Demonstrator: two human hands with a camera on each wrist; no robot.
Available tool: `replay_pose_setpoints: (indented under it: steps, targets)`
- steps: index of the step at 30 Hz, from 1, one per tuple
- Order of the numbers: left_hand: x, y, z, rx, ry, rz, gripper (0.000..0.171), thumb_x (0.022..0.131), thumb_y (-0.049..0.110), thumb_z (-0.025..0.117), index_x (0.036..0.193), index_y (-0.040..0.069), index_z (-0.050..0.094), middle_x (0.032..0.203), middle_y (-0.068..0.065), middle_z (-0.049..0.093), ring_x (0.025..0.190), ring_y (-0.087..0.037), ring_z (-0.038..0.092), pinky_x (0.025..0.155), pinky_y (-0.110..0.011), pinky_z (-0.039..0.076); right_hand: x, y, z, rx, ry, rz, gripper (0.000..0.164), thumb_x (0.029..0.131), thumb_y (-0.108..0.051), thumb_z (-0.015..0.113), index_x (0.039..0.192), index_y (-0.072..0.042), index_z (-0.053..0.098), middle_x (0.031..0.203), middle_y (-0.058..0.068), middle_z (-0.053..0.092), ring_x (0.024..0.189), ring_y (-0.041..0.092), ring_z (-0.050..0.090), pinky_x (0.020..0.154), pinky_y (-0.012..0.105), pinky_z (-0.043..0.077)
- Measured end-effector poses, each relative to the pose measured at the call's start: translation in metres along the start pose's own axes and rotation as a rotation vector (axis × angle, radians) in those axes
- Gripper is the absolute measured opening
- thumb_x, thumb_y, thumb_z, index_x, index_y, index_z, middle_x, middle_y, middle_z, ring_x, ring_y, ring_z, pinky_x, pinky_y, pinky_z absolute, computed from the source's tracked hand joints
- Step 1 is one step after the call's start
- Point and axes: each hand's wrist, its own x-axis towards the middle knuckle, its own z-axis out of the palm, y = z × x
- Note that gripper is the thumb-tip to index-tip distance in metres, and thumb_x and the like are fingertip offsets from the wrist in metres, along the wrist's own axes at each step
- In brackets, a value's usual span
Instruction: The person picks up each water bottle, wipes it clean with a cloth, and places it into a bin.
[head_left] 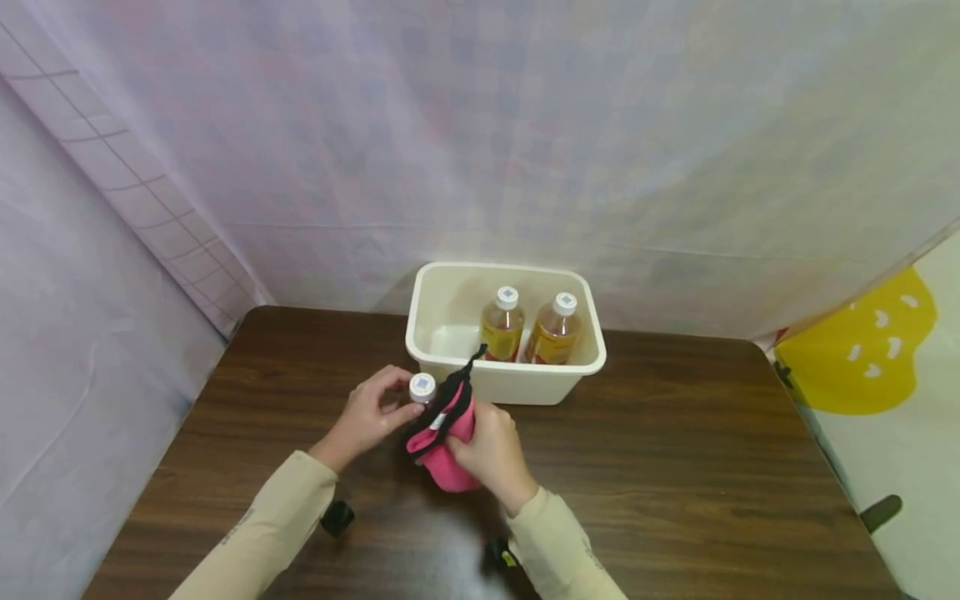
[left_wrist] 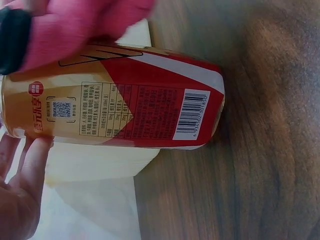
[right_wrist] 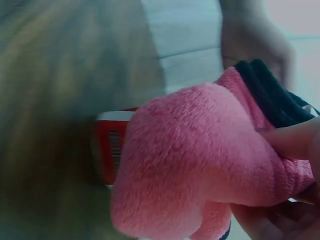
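Observation:
My left hand (head_left: 367, 417) grips a white-capped bottle (left_wrist: 120, 110) near its top, in front of the bin. Its gold and red label, with a QR code and a barcode, shows in the left wrist view, over the wooden table. Fluffy pink fabric (right_wrist: 185, 160) with black trim hangs in my right hand (head_left: 495, 454); thumb and fingers pinch it near the trimmed edge. In the head view the pink fabric (head_left: 453, 467) lies against the bottle and hides most of it below the cap (head_left: 422, 387). A thin black loop sticks up from the trim.
Just behind the hands stands a cream plastic bin (head_left: 525, 387). Two bottles with white caps, one in the middle (head_left: 502, 329) and one at the right (head_left: 557, 335), stand upright in it. A pale curtain (head_left: 480, 150) hangs along the back edge of the brown table (head_left: 675, 458).

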Motion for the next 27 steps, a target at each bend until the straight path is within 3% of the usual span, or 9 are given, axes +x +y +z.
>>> replay_pose_setpoints:
  steps: [2,5,12,16,22,27]
  targets:
    - [0.0,0.01,-0.002,-0.008,-0.01,-0.016,0.024,0.073,-0.006,0.069,0.094,-0.008,0.058,0.092,-0.018,0.058,0.088,-0.024,0.056,0.076,-0.038,0.052,-0.004,0.006,0.007,0.004,-0.012,0.006,0.023,0.059,-0.011,0.076,0.075,-0.008,0.059,0.066,0.003,0.061,0.06,0.018,0.057,0.053,0.03,0.047]
    - [-0.001,0.011,-0.003,-0.008,-0.01,-0.022,0.025,0.073,-0.005,0.069,0.095,-0.008,0.058,0.093,-0.018,0.058,0.089,-0.024,0.055,0.077,-0.039,0.052,-0.009,0.018,0.019,0.019,-0.04,0.032,0.023,0.059,-0.01,0.075,0.076,-0.009,0.06,0.066,0.003,0.061,0.06,0.018,0.058,0.052,0.031,0.047]
    - [-0.001,-0.022,0.008,-0.015,0.014,-0.02,0.028,0.073,0.002,0.072,0.098,-0.002,0.06,0.096,-0.013,0.059,0.091,-0.021,0.054,0.077,-0.036,0.052,-0.019,0.048,0.042,0.003,-0.113,0.122,0.023,0.057,-0.011,0.075,0.074,-0.011,0.059,0.066,0.003,0.062,0.06,0.019,0.057,0.052,0.029,0.046]
    - [-0.001,-0.027,0.012,-0.003,0.056,-0.02,0.028,0.071,0.011,0.076,0.095,0.005,0.062,0.093,-0.006,0.058,0.087,-0.016,0.054,0.072,-0.03,0.053,-0.019,0.052,0.043,0.024,-0.113,0.129,0.024,0.057,-0.011,0.076,0.075,-0.011,0.059,0.067,0.004,0.062,0.061,0.019,0.057,0.052,0.03,0.045]
    - [-0.002,-0.023,0.016,0.143,0.147,-0.024,0.035,0.066,0.026,0.08,0.093,0.011,0.064,0.088,0.001,0.06,0.076,-0.012,0.053,0.061,-0.023,0.045,-0.019,0.052,0.044,0.022,-0.124,0.125,0.025,0.058,-0.012,0.077,0.077,-0.011,0.061,0.067,0.003,0.062,0.061,0.017,0.056,0.053,0.029,0.045]
    - [-0.002,-0.021,0.016,0.151,0.14,-0.08,0.038,0.068,0.025,0.079,0.099,0.012,0.061,0.093,-0.001,0.063,0.08,-0.015,0.056,0.066,-0.028,0.048,-0.02,0.054,0.044,0.023,-0.11,0.115,0.026,0.06,-0.016,0.078,0.08,-0.011,0.063,0.068,0.002,0.063,0.062,0.016,0.057,0.054,0.027,0.045]
